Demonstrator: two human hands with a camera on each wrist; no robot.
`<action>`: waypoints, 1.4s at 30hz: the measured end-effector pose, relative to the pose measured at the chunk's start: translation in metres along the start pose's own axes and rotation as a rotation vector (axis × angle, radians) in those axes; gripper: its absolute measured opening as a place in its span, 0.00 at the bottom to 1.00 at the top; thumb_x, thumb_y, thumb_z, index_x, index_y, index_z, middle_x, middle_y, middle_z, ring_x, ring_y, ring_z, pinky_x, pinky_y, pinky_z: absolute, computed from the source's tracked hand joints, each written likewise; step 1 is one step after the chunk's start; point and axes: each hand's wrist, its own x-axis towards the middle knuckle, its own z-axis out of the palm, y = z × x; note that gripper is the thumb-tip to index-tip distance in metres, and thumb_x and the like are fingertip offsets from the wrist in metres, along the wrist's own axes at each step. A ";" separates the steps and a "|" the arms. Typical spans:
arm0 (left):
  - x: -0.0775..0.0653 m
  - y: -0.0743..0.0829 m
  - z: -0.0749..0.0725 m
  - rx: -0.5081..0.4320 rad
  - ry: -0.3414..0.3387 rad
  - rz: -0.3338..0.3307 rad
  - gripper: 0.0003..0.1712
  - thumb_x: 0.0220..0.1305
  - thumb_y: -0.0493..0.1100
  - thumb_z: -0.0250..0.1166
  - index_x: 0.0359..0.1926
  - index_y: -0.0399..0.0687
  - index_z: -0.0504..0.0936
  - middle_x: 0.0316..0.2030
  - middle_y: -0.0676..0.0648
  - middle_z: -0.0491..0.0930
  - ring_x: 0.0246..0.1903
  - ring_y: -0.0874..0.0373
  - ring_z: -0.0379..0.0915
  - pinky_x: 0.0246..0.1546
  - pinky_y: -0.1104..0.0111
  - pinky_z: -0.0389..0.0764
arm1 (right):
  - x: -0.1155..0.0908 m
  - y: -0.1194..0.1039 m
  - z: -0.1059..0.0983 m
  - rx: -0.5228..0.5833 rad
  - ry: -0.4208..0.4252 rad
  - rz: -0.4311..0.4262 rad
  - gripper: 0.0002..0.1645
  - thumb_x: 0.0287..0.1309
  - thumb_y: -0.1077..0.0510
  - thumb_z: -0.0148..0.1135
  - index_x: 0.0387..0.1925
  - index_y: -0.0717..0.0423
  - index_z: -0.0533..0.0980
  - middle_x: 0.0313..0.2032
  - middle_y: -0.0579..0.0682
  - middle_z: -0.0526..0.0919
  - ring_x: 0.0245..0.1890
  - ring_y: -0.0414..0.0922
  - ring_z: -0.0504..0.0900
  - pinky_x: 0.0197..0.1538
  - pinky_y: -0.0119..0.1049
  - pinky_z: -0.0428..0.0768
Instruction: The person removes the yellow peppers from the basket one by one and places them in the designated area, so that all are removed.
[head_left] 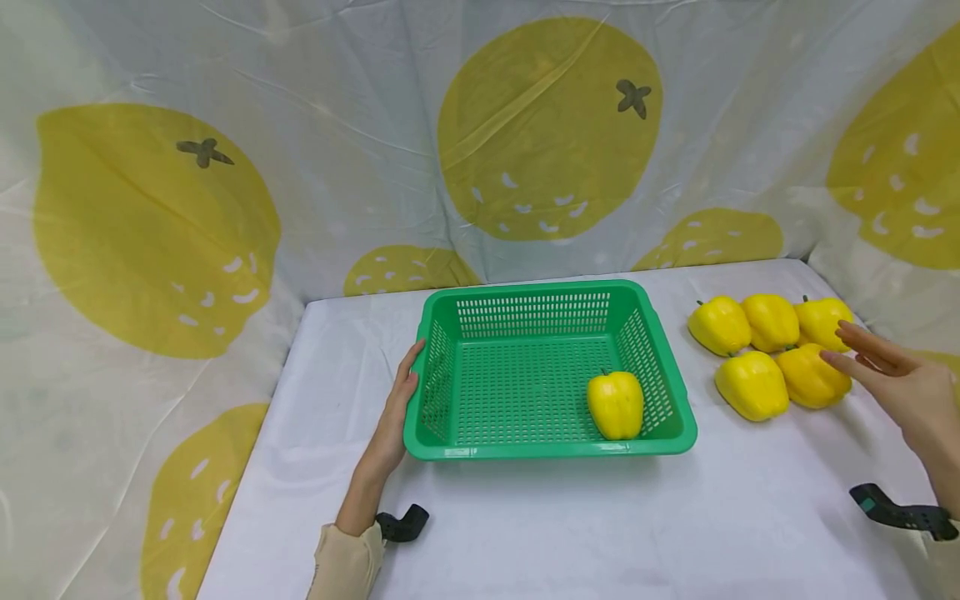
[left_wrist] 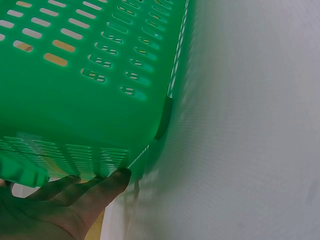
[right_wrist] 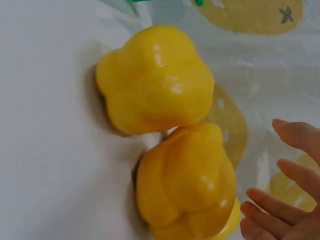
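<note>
A green plastic basket [head_left: 551,451] with slotted walls stands on the table, one yellow bell pepper [head_left: 616,406] lying in its front right corner. My left hand [head_left: 391,421] touches the basket's left side. In the left wrist view, its fingers [left_wrist: 102,195] lie extended along the outer slotted wall. To the right, several yellow bell peppers [head_left: 752,386] sit in a close cluster. Over the right edge of that cluster is my right hand [head_left: 903,387], fingers extended and nothing in it. Two peppers [right_wrist: 155,82] fill the middle of the right wrist view, with the fingertips beside the lower one.
A white cloth covers the table [head_left: 540,533]. Behind it and along the sides hangs a pale curtain [head_left: 352,167] printed with large yellow lemons. Each wrist wears a black strap-like device [head_left: 403,524].
</note>
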 end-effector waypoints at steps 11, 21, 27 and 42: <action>0.002 -0.001 0.000 0.008 0.001 0.009 0.30 0.84 0.59 0.32 0.82 0.72 0.45 0.83 0.54 0.41 0.77 0.49 0.44 0.73 0.46 0.50 | 0.013 -0.076 0.024 -0.049 -0.175 -0.199 0.39 0.70 0.40 0.62 0.78 0.37 0.63 0.67 0.21 0.72 0.56 0.12 0.69 0.59 0.09 0.65; 0.001 -0.002 0.001 -0.004 0.005 0.003 0.29 0.84 0.59 0.32 0.82 0.74 0.47 0.83 0.54 0.41 0.77 0.48 0.44 0.73 0.44 0.50 | 0.018 -0.147 0.064 -0.069 -0.363 -0.351 0.39 0.71 0.44 0.64 0.78 0.39 0.63 0.74 0.40 0.71 0.71 0.31 0.72 0.50 0.09 0.71; 0.001 -0.001 0.002 -0.003 0.006 0.001 0.29 0.84 0.59 0.32 0.81 0.74 0.47 0.82 0.53 0.43 0.77 0.47 0.44 0.73 0.44 0.51 | 0.018 -0.186 0.088 -0.081 -0.467 -0.395 0.38 0.71 0.42 0.64 0.77 0.36 0.64 0.77 0.47 0.67 0.77 0.55 0.65 0.53 0.11 0.70; 0.001 0.000 0.003 0.001 0.008 -0.001 0.29 0.84 0.60 0.33 0.81 0.74 0.48 0.82 0.53 0.43 0.77 0.48 0.46 0.74 0.44 0.51 | 0.028 -0.221 0.158 -0.003 -0.723 -0.495 0.35 0.70 0.50 0.66 0.75 0.43 0.69 0.75 0.51 0.70 0.77 0.57 0.65 0.74 0.63 0.64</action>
